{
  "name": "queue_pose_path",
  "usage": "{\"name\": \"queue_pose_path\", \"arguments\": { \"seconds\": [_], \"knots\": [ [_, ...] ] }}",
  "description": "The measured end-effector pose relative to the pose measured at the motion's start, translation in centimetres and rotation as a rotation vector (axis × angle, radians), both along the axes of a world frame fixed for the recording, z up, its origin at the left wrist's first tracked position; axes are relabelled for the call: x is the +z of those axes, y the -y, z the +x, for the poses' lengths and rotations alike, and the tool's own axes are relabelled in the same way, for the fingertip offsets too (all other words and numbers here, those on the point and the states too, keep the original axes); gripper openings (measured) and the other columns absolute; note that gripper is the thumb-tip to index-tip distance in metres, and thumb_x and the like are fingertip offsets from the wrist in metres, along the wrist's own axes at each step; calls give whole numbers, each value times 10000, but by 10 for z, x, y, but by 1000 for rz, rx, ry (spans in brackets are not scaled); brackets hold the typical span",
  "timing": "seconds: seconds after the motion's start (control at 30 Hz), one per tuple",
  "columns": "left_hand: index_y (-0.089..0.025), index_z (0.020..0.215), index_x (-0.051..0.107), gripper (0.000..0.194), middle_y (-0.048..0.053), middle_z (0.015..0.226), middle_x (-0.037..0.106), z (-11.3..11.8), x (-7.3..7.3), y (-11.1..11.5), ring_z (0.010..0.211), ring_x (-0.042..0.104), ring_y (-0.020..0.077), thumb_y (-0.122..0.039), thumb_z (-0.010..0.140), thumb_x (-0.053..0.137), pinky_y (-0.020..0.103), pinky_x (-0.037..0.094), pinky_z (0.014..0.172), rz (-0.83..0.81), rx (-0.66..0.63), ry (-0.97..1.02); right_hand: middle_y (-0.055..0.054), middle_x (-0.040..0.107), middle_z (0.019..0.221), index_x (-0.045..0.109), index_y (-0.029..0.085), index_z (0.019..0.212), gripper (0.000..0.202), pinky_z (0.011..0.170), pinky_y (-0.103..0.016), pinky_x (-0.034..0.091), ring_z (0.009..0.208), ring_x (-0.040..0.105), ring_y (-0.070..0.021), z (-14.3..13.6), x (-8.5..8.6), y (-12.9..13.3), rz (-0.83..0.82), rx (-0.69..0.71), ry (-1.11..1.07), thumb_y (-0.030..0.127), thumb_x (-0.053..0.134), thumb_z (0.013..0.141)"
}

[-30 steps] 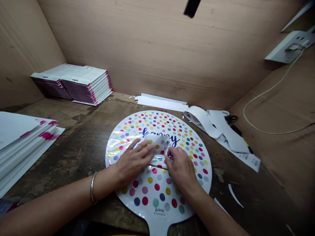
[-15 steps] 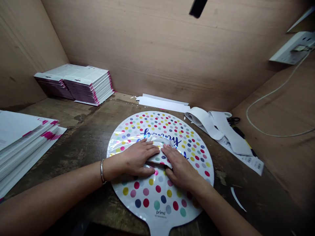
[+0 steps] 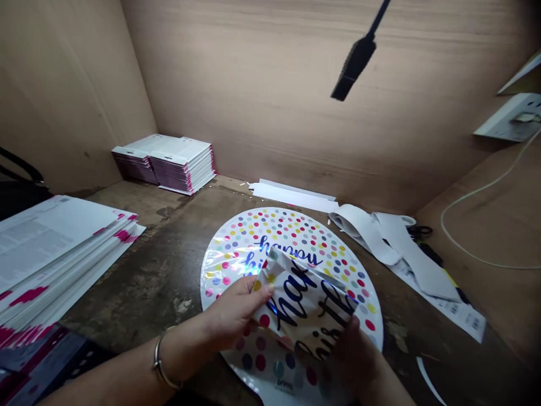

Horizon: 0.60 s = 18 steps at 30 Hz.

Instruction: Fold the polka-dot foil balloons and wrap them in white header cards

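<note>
A folded foil piece point(image 3: 296, 304) with polka dots and dark blue lettering is raised above a round polka-dot foil balloon point(image 3: 236, 234) lying flat on the table. My left hand point(image 3: 236, 307) pinches its left edge between thumb and fingers; a silver bangle is on that wrist. At its right edge my right hand point(image 3: 359, 349) grips it, dim and partly hidden behind the foil. Blue lettering on the flat balloon shows above the folded piece, and its neck runs out of view at the bottom.
White card stacks with pink edges stand at the left point(image 3: 63, 242) and back left point(image 3: 181, 163). White paper strips point(image 3: 291, 194) lie along the back wall. Label rolls point(image 3: 393, 237) and black scissors point(image 3: 420, 231) are at the right. A black connector point(image 3: 353, 67) hangs above.
Both hands have gone from pressing flat on the folded foil to holding it up by its sides, tilted and larger in view. The camera view has shifted, so the scene sits lower and farther right.
</note>
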State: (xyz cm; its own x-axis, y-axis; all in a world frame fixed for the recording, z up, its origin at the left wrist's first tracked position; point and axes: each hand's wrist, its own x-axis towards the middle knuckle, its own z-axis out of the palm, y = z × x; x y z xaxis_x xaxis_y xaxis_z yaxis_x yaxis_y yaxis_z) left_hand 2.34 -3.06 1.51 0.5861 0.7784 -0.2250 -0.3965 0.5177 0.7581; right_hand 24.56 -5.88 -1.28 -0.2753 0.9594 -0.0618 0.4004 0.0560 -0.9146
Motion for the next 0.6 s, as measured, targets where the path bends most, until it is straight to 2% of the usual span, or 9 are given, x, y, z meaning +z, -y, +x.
{"name": "queue_pose_path", "arguments": {
  "seconds": [0.03,0.1,0.17,0.23,0.3,0.37,0.47,0.53,0.6],
  "knots": [
    [-128,946,624,367,77,786,694,1,-3,3,650,670,200,-438,755,669,331,543,621,-23,26,6,-158,698,1039,548,227,1272,838,849,-503,459,1009,629,-302,-7,0,2,-41,-9,-92,634,-47,843],
    [-130,979,619,404,82,808,695,1,-7,8,655,669,206,-460,751,665,331,538,605,-46,60,-19,-168,689,1052,563,190,1253,872,879,-509,442,1051,602,-340,-22,5,3,-163,-78,-338,808,238,730],
    [-133,1005,617,430,84,838,694,-2,-8,7,705,668,217,-485,760,644,339,535,633,3,86,-91,-150,691,1059,571,184,1242,839,887,-500,450,1043,603,-355,-35,14,1,-324,-218,-511,746,567,619],
    [-140,1023,618,428,77,897,685,-8,-5,-1,809,654,218,-463,746,666,327,521,714,153,156,-229,-117,698,1056,582,194,1229,770,878,-489,470,1017,618,-346,-45,21,-1,-436,-375,-551,581,728,580],
    [-144,1017,617,420,62,924,668,-14,-2,-15,857,625,196,-416,710,709,285,494,750,312,266,-370,-94,702,1052,590,202,1219,740,871,-483,487,1018,620,-338,-53,23,-4,-441,-461,-547,520,760,573],
    [-135,917,619,358,41,840,649,-16,1,-31,758,602,153,-409,703,702,240,475,677,381,331,-452,-84,699,1065,590,207,1219,726,891,-482,484,1063,597,-340,-58,21,-5,-386,-464,-529,503,760,578],
    [-135,733,568,293,4,681,590,-13,2,-47,593,542,101,-423,754,611,202,435,556,459,349,-531,-60,693,1082,624,226,1177,625,937,-470,465,1133,553,-343,-57,13,-2,-257,-413,-384,465,738,610],
    [-138,699,553,291,-1,629,572,-14,4,-51,554,536,100,-411,799,540,206,436,535,530,382,-627,-44,687,1096,672,244,1098,537,977,-448,440,1189,505,-350,-49,7,2,-194,-364,-299,405,750,592],
    [-138,729,580,299,17,631,595,-30,10,-52,571,566,125,-392,843,471,237,465,559,561,436,-716,-37,686,1091,711,261,997,453,1009,-419,413,1234,457,-357,-35,-1,4,-144,-313,-234,320,777,553]
  ]
}}
